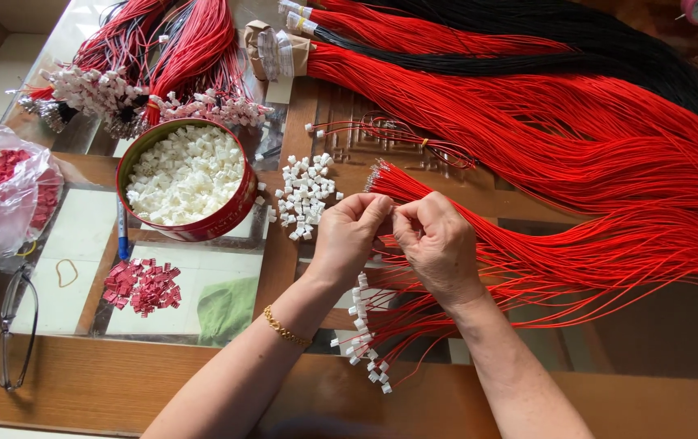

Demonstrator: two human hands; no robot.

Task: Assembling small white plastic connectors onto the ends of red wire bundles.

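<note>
Our left hand (347,236) and right hand (438,244) meet over the counter (121,382), fingertips pinched narrow on a red wire's end; whether a connector sits between them we cannot tell; the red wires (576,244) fan out to the right; loose white connectors (306,195) lie just beyond our hands; a red tin (210,223) of them stands left; finished ends (365,349) trail below our wrists.
</note>
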